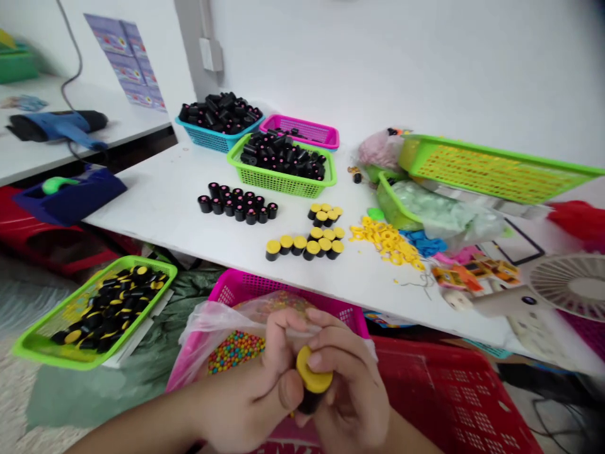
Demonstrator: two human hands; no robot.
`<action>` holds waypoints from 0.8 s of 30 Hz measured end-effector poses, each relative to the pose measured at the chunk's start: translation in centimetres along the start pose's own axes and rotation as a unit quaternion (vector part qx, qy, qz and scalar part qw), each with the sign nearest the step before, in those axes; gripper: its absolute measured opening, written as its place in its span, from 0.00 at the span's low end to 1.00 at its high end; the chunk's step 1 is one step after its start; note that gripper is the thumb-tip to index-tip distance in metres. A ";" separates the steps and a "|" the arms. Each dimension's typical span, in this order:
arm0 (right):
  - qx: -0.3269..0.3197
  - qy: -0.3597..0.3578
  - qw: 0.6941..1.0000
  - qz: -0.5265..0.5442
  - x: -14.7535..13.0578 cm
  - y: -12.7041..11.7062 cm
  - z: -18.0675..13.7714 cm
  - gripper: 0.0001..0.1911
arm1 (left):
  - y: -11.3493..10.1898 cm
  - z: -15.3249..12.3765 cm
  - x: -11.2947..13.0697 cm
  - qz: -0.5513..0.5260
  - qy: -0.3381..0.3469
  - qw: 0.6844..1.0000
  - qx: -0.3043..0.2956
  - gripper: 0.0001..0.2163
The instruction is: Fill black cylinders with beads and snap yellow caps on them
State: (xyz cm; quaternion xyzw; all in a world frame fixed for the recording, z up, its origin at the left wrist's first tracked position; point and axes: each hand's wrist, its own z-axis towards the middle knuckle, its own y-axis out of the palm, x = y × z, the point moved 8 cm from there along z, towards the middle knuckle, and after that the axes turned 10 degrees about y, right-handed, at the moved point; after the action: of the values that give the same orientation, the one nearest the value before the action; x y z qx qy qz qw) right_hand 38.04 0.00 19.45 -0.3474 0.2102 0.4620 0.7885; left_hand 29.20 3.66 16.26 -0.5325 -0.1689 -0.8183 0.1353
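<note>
A small black cylinder with a yellow cap [312,378] is held between my two hands, tilted toward me, above the pink basket [225,289]. My left hand [258,394] grips it from the left, the thumb against its side. Wrapped round the other side is my right hand [357,378], with its thumb pressing on the yellow cap. Under my hands, the basket holds a clear plastic bag [201,325] of small coloured balls [236,350]. My fingers hide part of the cylinder and of the bag's opening.
On the white table [155,202] stand several yellow-capped cylinders [299,244], several black cylinders [239,205] and a green basket [278,183] of more. Yellow pieces [387,239] lie to the right, near a fan [571,280]. A lower green basket [51,359] holds capped cylinders.
</note>
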 end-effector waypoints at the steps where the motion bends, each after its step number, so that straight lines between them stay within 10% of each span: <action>1: 0.009 0.012 1.000 0.010 0.2 0.0 0.2 0.12 | 0.0 0.1 0.1 0.008 0.003 1.000 -0.013 0.14; 6: 0.033 0.000 0.999 -0.012 1.0 0.1 -0.1 0.09 | -0.9 0.3 0.0 0.057 0.002 0.998 -0.027 0.14; 11: -0.074 -0.067 0.992 -0.078 3.1 0.2 0.8 0.20 | -3.2 0.1 -0.3 0.153 0.020 0.988 0.001 0.14; 19: -0.077 0.173 0.896 -0.402 22.3 -9.5 9.9 0.19 | -17.6 -2.2 -2.8 0.409 -0.112 0.850 0.313 0.23; 24: -0.117 0.214 0.869 -0.430 28.5 -10.7 11.4 0.15 | -19.0 0.1 -5.0 0.478 -0.183 0.800 0.312 0.16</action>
State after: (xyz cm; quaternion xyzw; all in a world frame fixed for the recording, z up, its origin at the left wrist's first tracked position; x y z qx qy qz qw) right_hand 61.29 21.51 12.31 -0.5837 0.1483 0.0131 0.7982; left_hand 23.63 21.07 9.16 -0.6146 -0.1614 -0.4400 0.6345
